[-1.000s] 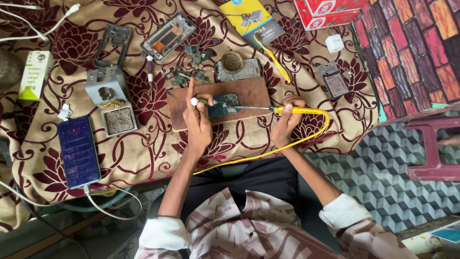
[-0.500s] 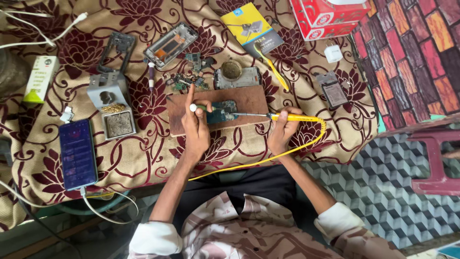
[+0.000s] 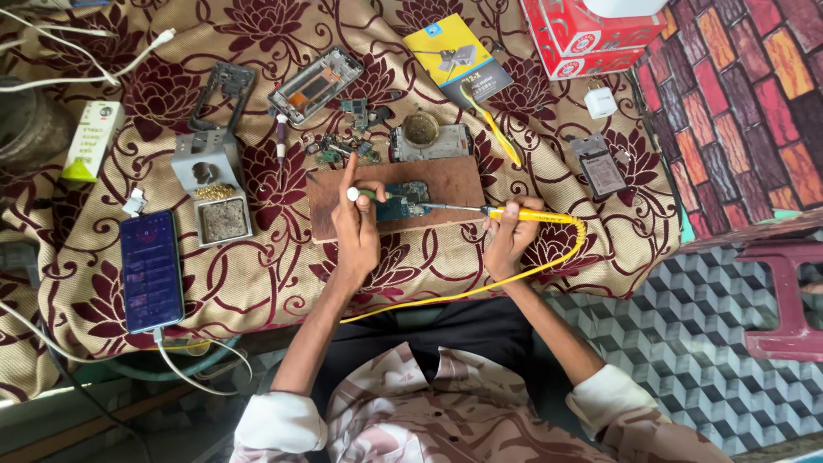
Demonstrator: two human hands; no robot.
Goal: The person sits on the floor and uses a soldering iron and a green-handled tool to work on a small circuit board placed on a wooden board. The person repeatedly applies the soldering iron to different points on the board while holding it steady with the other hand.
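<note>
Yellow plastic is filling the right hand (image 3: pixel 512 240): its fingers are closing round a soldering iron (image 3: pixel 523 215), tip touching the circuit board (image 3: pixel 401 201) on the wooden board (image 3: pixel 454 184). The left hand (image 3: pixel 356 227) is pinching a thin white-tipped tool beside that circuit board. Soldering seems underway; steadiness matters next.

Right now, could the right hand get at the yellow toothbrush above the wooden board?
Probably yes: the toothbrush lies uncovered just beyond the right hand, nothing between, though that hand holds the soldering iron.
</note>
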